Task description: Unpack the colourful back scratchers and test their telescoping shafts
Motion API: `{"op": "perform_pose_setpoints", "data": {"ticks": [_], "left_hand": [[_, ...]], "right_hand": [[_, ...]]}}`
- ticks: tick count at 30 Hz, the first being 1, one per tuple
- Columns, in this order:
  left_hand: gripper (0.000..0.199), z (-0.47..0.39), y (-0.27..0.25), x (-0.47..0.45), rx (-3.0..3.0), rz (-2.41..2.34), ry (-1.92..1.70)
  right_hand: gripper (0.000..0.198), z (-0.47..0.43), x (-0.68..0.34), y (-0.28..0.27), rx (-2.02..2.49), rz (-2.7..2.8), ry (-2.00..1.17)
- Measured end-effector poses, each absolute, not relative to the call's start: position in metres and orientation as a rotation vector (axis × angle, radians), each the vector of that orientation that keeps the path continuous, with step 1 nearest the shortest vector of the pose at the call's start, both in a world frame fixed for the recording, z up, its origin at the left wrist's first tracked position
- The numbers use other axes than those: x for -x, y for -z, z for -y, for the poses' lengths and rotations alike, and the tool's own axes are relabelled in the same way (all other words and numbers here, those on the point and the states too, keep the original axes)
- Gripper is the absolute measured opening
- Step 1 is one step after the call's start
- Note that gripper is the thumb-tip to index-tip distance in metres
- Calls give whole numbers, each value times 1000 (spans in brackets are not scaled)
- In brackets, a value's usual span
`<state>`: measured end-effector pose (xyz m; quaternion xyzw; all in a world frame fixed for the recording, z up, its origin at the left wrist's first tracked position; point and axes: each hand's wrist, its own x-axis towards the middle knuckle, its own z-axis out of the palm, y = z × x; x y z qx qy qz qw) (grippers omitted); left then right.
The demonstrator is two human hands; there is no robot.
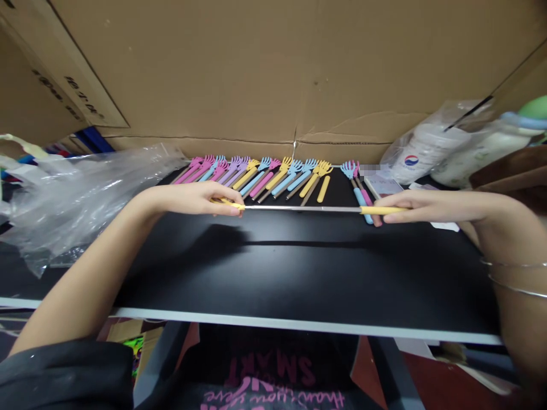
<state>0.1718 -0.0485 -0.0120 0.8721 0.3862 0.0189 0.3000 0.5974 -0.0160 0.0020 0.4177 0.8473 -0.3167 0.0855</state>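
Observation:
Between my two hands a yellow back scratcher (303,209) is stretched out level above the black table, its silver rod fully showing. My left hand (194,199) is closed around the yellow claw end, and the fingers cover most of the claw. At the other end my right hand (421,206) pinches the yellow handle. Behind the rod lies a row of back scratchers (260,181) in pink, blue, purple and yellow, claws toward the cardboard. A loose yellow handle (323,189) rests at that row's right end. Near my right fingers lie a blue back scratcher (357,191) and a pink one.
Cardboard (265,74) walls in the back of the table (290,285). A clear plastic bag (85,199) lies at the left. On the right are a white tub (431,151) in a plastic bag, a bottle (482,145) and a small box (382,185).

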Motion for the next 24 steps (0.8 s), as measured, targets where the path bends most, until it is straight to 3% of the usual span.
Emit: {"op": "perform_pose_setpoints", "data": {"ticks": [17, 24], "left_hand": [[38, 37, 41, -177, -2295, -1241, -455], [37, 46, 52, -197, -2388, -1247, -561]], "right_hand": [[49, 9, -583, 16, -1295, -2664, 1056], [48, 22, -562, 18, -1353, -2864, 685]]}}
